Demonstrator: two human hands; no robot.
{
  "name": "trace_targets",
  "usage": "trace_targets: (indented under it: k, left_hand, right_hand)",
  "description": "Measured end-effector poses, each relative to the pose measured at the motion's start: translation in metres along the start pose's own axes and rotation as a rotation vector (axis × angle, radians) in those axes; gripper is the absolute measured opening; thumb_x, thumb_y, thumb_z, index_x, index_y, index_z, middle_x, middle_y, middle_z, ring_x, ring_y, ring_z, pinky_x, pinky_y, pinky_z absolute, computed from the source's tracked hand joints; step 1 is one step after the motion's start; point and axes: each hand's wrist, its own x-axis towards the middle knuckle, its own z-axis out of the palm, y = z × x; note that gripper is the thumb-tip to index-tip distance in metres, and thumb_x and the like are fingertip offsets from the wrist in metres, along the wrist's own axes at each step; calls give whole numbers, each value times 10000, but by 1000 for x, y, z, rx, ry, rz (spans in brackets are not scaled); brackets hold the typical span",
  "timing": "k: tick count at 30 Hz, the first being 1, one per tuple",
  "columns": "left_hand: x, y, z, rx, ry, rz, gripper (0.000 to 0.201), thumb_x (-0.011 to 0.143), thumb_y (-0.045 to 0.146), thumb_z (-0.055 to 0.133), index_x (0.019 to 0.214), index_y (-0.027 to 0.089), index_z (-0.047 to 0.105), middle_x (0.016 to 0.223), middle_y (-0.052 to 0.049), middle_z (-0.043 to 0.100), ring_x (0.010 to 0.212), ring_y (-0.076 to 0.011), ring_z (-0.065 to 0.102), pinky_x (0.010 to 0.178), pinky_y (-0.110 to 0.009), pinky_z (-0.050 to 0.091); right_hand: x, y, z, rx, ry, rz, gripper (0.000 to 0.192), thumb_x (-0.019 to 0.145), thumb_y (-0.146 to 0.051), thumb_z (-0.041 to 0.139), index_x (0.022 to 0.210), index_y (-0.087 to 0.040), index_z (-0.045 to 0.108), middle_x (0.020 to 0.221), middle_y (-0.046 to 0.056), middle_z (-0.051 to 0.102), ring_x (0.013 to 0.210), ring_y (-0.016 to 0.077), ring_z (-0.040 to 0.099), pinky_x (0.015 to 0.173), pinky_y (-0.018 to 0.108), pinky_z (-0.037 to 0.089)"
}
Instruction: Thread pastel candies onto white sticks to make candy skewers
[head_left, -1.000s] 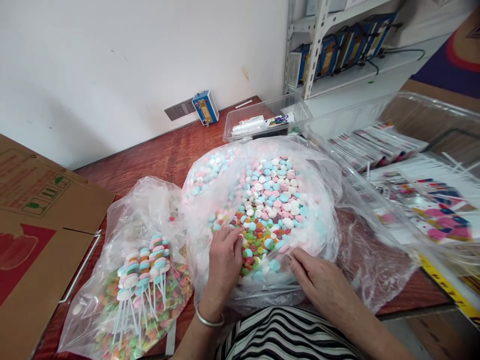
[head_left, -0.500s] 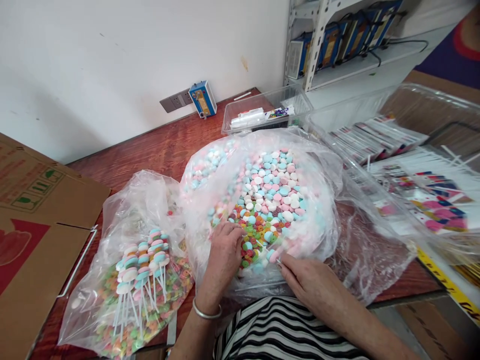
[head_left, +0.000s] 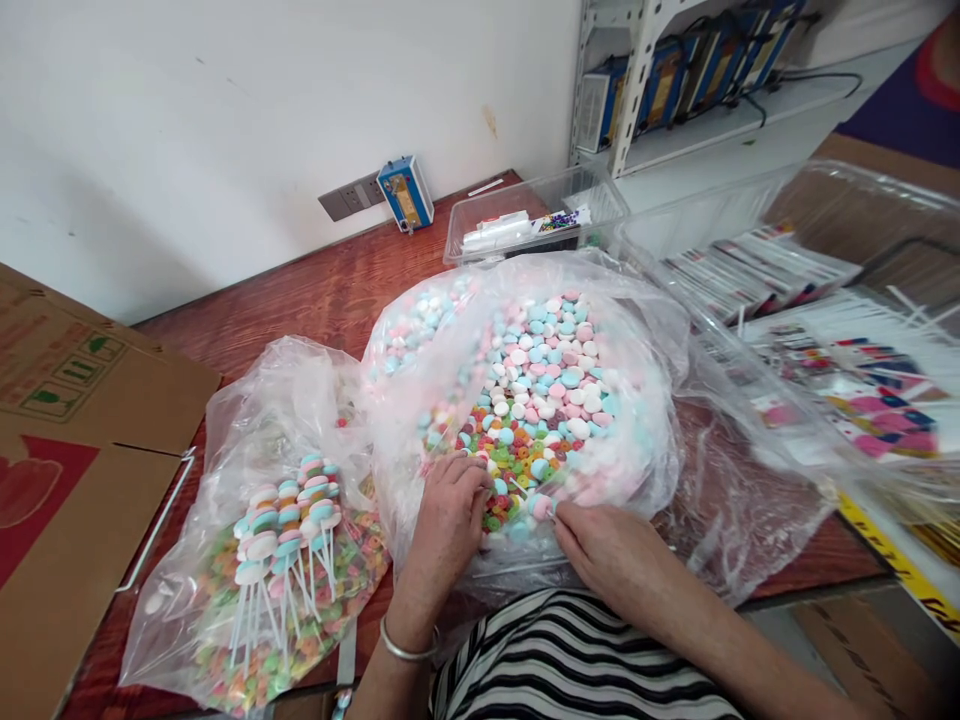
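Note:
A large clear plastic bag (head_left: 660, 330) lies spread before me, full of pink, blue and white button-shaped candies (head_left: 555, 370), with small coloured gummy rings (head_left: 517, 450) at its near side. My left hand (head_left: 452, 510) is in the bag over the rings, its fingers curled and together; the fingertips and anything in them are hidden. My right hand (head_left: 604, 545) pinches a thin white stick at the bag's near edge, with a pink and blue candy (head_left: 538, 507) at its end. To the left, finished-looking candy skewers (head_left: 289, 515) on white sticks lie on another bag of gummy rings (head_left: 225, 650).
A cardboard box (head_left: 90, 450) stands at the left. Behind the candy bag is a clear tray (head_left: 457, 240) with white packets. A larger clear bin (head_left: 817, 440) holding printed cards and white sticks is at the right. A blue device (head_left: 406, 195) leans near the wall socket.
My right hand has shifted slightly left and up, and the pink and blue candy now sits close against its fingertips. The left hand stays nearly in place over the gummy rings.

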Motion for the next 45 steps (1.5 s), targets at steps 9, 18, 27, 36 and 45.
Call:
trace_targets:
  k: [9, 18, 27, 36, 45]
  left_hand:
    - [-1, 0, 3, -39, -75, -5, 181, 911, 91, 463, 967, 224, 571, 1148, -55, 669, 1299, -271, 451, 1073, -498, 363]
    - [-8, 3, -14, -63, 23, -47, 294, 897, 100, 511, 1159, 218, 572, 1188, -79, 634, 1267, -240, 473, 1070, -454, 363]
    - [-33, 13, -12, 44, -93, -62, 119, 858, 128, 617, 913, 220, 670, 909, -40, 665, 924, -225, 559, 847, -394, 427]
    - [-17, 22, -6, -845, 174, -578, 158, 809, 303, 690, 874, 187, 605, 752, 11, 631, 708, -133, 596, 651, -244, 486]
    - [-2, 31, 0, -891, 119, -518, 151, 775, 289, 725, 794, 166, 640, 695, 12, 612, 639, -104, 541, 590, -207, 437]
  right_hand:
    - [14, 1, 5, 62, 34, -28, 342, 998, -265, 376, 856, -179, 675, 779, 95, 749, 698, 226, 691, 551, 296, 246]
    - [1, 13, 11, 168, 18, -43, 299, 996, -244, 353, 840, -191, 603, 733, 49, 697, 660, 174, 627, 576, 261, 284]
    - [-18, 14, 4, 339, -39, -91, 288, 989, -288, 327, 808, -208, 536, 716, 24, 633, 629, 163, 566, 591, 262, 312]
    - [-25, 3, -8, 420, -51, -157, 307, 993, -298, 317, 811, -214, 549, 716, 8, 635, 640, 154, 564, 605, 262, 332]
    - [-20, 4, -5, 436, 12, -95, 291, 977, -286, 349, 786, -212, 557, 720, 17, 656, 633, 165, 579, 590, 255, 364]
